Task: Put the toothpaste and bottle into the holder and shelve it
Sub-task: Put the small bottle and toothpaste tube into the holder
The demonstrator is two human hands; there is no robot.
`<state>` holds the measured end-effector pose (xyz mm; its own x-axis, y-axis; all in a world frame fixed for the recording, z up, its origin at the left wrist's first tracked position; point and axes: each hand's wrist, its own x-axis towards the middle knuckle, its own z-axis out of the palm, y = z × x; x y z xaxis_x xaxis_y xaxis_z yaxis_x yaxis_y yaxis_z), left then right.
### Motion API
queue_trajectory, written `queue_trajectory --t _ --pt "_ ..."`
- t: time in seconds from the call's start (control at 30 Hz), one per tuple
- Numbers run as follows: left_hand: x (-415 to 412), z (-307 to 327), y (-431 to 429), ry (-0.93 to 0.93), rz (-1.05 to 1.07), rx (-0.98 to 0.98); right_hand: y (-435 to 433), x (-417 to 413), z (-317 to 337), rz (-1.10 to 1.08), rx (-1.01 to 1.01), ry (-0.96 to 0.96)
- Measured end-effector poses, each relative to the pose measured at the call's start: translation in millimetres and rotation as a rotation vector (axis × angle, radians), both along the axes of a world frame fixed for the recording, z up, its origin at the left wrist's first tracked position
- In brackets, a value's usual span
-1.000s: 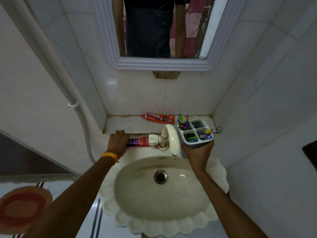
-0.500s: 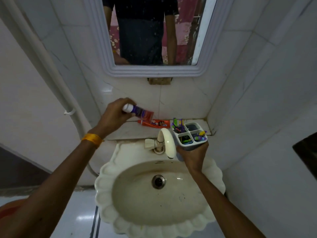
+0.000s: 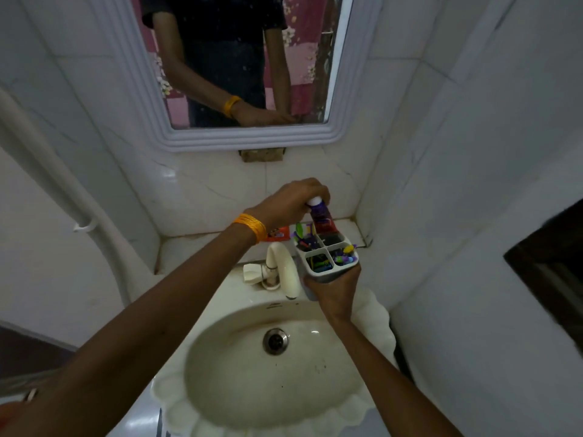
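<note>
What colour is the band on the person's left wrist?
Bright orange-yellow; the thin band on the left wrist shows clearly in the head view, and again in the mirror.

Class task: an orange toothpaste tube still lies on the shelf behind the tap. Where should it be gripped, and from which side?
Judging by its pose, grip the orange toothpaste tube across its flat body, fingers coming down from above. It lies flat on the shelf with the wall close behind, and the left hand and forearm now cover most of it.
</note>
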<state>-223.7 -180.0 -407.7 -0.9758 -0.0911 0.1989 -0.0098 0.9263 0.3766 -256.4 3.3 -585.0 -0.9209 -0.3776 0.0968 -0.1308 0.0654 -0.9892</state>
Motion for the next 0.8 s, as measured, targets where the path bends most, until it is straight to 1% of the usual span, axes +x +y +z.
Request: queue_trajectory --t 0.27,0.5,0.7,0.8 --pt "-22 2 10 -0.177 -0.084 -0.081 -1 -1 0 -0.023 0.058 -0.043" --pt "-11 11 -12 -0.099 -0.039 0.015 1 -3 -1 -0.011 0.081 -0.046" --pt "-9 3 -5 -0.115 -0.054 0.070 -1 -6 -2 0.015 0.084 -0.035" --pt "-16 -7 6 -0.183 -0.055 0.059 -2 -6 -2 0.016 0.078 -0.028"
